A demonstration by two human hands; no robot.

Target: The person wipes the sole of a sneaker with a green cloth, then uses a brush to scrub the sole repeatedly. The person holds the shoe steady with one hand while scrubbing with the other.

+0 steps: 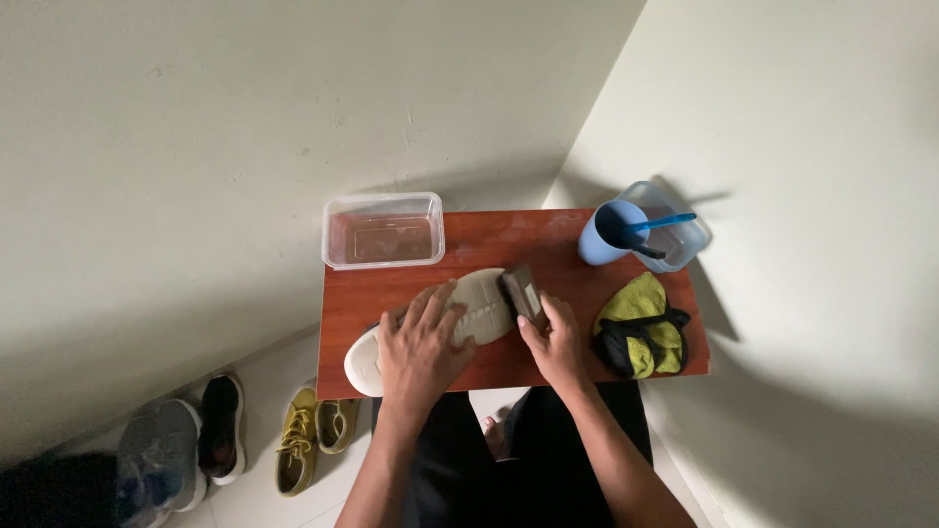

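Left hand (423, 347) flat, unclenched, pressing shoe (460, 318) sole-up on desk (391, 288); right hand (556, 342) grip clenched around brush (521, 291) against sole.

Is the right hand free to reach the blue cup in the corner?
Probably not at once: the right hand holds a brush on the shoe sole. The table toward the blue cup lies bare.

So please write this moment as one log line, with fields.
left hand: pressing shoe sole-up on table | right hand: holds brush against sole | nearby: clear tub, blue cup, yellow cloth
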